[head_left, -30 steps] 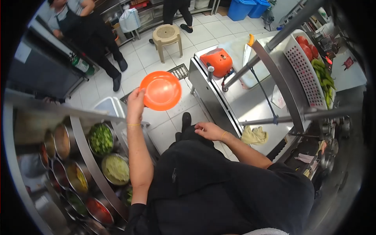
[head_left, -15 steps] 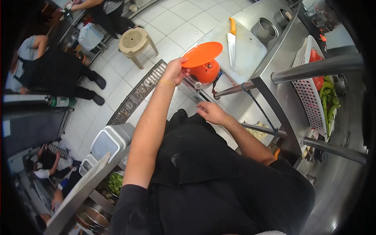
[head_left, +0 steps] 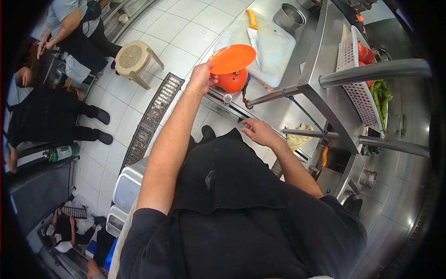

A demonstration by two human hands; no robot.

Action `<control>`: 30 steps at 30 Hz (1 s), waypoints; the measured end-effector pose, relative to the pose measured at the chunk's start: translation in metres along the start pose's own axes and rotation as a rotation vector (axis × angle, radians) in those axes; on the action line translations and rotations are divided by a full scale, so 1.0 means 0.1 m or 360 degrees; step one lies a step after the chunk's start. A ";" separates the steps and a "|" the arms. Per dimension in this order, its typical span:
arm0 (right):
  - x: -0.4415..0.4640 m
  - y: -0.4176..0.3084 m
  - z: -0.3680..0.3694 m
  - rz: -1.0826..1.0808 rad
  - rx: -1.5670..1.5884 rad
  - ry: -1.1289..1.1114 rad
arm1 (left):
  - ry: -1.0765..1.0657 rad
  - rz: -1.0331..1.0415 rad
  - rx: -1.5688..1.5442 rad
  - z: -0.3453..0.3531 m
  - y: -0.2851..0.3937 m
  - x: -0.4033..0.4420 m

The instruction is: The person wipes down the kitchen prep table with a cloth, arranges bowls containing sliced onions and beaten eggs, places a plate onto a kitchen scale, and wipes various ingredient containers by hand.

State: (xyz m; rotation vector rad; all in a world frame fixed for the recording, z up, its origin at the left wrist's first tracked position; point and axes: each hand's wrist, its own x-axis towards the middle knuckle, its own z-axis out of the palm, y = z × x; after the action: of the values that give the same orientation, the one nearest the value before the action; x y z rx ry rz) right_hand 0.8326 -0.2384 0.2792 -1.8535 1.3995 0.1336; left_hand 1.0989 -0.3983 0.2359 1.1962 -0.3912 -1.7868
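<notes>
My left hand [head_left: 202, 80] grips the rim of a flat orange plate [head_left: 232, 59], thumb on top and fingers curled beneath. The plate is tilted over a rounded orange object [head_left: 232, 82] at the counter edge, which it partly hides. Beyond the plate, a knife [head_left: 254, 42] with a yellow-orange handle lies on a white cutting board [head_left: 280, 53]. My right hand [head_left: 261, 133] hangs in front of the black apron [head_left: 218, 172], near the counter's front edge. Its fingers are loosely bent and apart, with nothing visible in them.
A metal pot [head_left: 290, 17] stands behind the board. To the right, a steel shelf carries a white basket [head_left: 367, 83] of red and green vegetables. A beige stool [head_left: 134, 60] and a floor grate [head_left: 151, 118] lie to the left. Several people work at the left side.
The view has shifted, so the counter and plate appear farther left and higher. My left hand keeps hold of the plate. At upper left, more of a standing person has come into view.
</notes>
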 end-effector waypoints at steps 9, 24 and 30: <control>-0.05 0.01 0.26 0.0091 0.0024 0.0068 | -0.0011 0.0002 0.0034 0.06 0.03 -0.01; 0.01 -0.03 0.44 0.0103 -0.0085 0.0076 | -0.0060 0.0023 0.0076 -0.04 0.07 0.12; 0.24 0.07 0.31 0.0113 -0.0042 0.0041 | -0.0142 -0.0048 0.0134 -0.07 0.09 0.15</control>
State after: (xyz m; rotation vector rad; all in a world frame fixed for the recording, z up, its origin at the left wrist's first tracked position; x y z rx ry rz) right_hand 0.8464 -0.2374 0.2423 -1.8333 1.4882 0.1654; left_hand 1.1079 -0.4136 0.2302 1.1886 -0.5069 -1.8705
